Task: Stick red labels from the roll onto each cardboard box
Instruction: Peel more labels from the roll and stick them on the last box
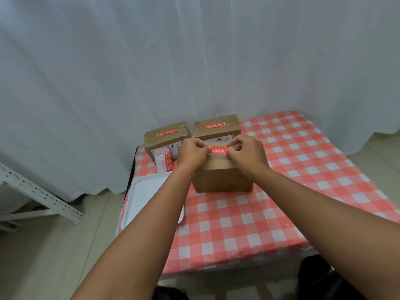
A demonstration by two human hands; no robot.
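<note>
A cardboard box [223, 178] stands in the middle of the checked table. Over its top, my left hand [191, 152] pinches the left end of a red label [218, 150] and my right hand [246, 152] pinches the right end. The label lies flat along the box's top; I cannot tell how firmly it sticks. Behind stand two more boxes, the left box [161, 139] and the right box [217, 133], each with a red label on top. The label roll [163, 160] stands upright left of my left hand.
A white tray [147, 191] lies at the table's left edge, in front of the roll. The red-and-white checked tablecloth [281, 180] covers the table. A white curtain hangs behind. A white metal shelf frame [41, 195] stands on the floor at left.
</note>
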